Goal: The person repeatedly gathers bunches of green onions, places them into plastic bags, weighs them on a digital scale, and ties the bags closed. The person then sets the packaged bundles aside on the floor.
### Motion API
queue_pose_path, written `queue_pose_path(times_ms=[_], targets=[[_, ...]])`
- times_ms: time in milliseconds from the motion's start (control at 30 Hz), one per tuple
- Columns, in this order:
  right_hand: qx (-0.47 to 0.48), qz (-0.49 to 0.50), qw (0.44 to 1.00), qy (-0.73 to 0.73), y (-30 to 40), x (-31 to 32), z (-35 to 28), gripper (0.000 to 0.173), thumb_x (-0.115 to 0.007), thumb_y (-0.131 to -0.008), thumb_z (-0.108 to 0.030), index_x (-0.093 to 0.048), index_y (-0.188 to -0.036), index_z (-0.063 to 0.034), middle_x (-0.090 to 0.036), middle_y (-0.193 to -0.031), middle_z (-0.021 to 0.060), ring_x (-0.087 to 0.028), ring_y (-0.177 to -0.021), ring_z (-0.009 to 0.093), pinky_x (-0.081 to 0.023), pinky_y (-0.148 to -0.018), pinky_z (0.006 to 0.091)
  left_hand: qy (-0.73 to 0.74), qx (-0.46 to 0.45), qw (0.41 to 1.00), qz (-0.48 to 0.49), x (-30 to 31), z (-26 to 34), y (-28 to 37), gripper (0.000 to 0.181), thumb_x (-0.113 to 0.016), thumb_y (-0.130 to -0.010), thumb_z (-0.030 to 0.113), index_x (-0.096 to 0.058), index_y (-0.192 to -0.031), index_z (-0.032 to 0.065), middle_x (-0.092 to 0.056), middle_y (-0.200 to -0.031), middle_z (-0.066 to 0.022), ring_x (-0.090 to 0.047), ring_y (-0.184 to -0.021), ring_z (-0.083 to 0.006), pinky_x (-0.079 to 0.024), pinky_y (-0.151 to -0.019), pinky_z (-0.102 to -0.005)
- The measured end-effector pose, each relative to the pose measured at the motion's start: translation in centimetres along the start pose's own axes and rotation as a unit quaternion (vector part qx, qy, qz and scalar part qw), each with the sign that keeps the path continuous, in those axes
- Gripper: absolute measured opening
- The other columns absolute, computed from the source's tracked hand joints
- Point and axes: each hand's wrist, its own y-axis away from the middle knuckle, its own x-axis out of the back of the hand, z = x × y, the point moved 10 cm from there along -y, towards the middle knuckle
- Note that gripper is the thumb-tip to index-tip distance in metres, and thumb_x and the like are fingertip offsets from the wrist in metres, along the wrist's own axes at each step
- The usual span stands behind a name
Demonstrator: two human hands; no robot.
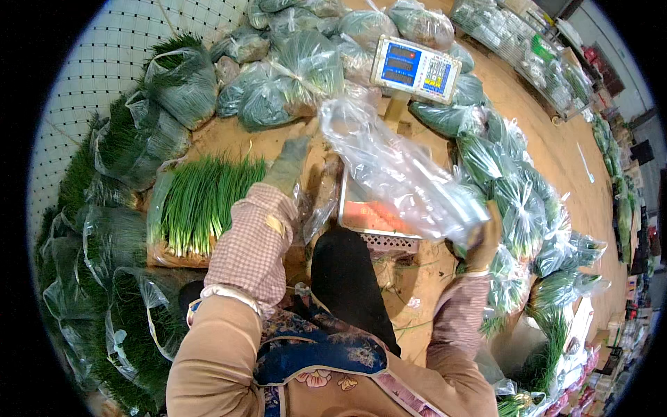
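My right hand point(482, 237), at the right, is closed on one end of a clear plastic bag point(396, 177). The bag stretches up and left across the platform of a scale point(365, 211), partly hiding it. My left hand point(292, 159), in a greenish glove, reaches forward between the bag and a row of green chives point(200, 203); whether it grips anything is unclear. The chives lie side by side on clear plastic, white ends towards me. The scale's display with keypad point(415, 69) stands on a post behind the platform.
Filled plastic bags of greens point(307, 68) are piled ahead. More bags line the left side point(180, 88) and the right side point(521, 213). A wire rack of goods point(521, 52) stands at the upper right. My knee, in black, is beside the scale's front edge.
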Motion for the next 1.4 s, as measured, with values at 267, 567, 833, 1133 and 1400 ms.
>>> queue_pose_path(times_ms=[267,567,833,1133,1400], targets=[[-0.088,-0.125,0.936,0.318,9.5,-9.0,9.7,0.041,-0.052,-0.079,-0.018,-0.043,-0.116,-0.0035,-0.052,-0.104,0.0124,-0.046,-0.100,0.023,-0.031,-0.089,0.0307,-0.426,0.080,0.898,0.078,15.1,-12.8,12.8,0.044,-0.057,-0.073,0.022,-0.045,-0.111,0.0053,-0.047,-0.110,-0.0145,-0.045,-0.099,-0.0283,-0.038,-0.084,-0.0360],[0.159,-0.120,0.961,0.193,6.4,-19.1,-5.7,0.037,-0.047,-0.082,-0.004,-0.038,-0.117,0.0037,-0.047,-0.111,0.0163,-0.046,-0.101,0.021,-0.035,-0.087,0.0299,-0.552,0.135,0.751,0.337,29.6,-11.9,30.3,0.053,-0.060,-0.069,0.022,-0.041,-0.116,0.0062,-0.043,-0.116,-0.0157,-0.040,-0.106,-0.0315,-0.033,-0.089,-0.0398],[-0.336,-0.489,0.804,0.044,21.6,-47.7,15.3,0.028,-0.054,-0.079,-0.010,-0.050,-0.105,-0.0021,-0.054,-0.098,0.0080,-0.050,-0.091,0.018,-0.040,-0.079,0.0259,-0.747,0.213,0.560,0.288,35.8,-9.6,28.3,0.067,-0.061,-0.069,0.023,-0.029,-0.126,0.0088,-0.035,-0.124,-0.0158,-0.030,-0.116,-0.0321,-0.026,-0.095,-0.0417],[-0.310,-0.457,0.810,0.195,26.9,-49.3,31.3,0.036,-0.058,-0.075,-0.018,-0.050,-0.105,0.0008,-0.053,-0.099,0.0109,-0.053,-0.085,0.021,-0.043,-0.072,0.0299,-0.708,0.290,0.590,0.258,39.3,-6.8,24.7,0.021,-0.057,-0.073,0.029,-0.057,-0.079,0.0081,-0.056,-0.073,-0.0111,-0.053,-0.064,-0.0265,-0.041,-0.055,-0.0392],[-0.541,-0.383,0.742,0.104,29.6,-51.0,35.9,0.046,-0.057,-0.077,-0.018,-0.039,-0.114,0.0032,-0.053,-0.091,0.0114,-0.051,-0.069,0.016,-0.043,-0.057,0.0264,-0.634,0.073,0.684,0.353,36.8,-4.9,21.8,0.024,-0.054,-0.072,0.022,-0.053,-0.077,-0.0016,-0.052,-0.069,-0.0195,-0.051,-0.069,-0.0338,-0.040,-0.062,-0.0426]])
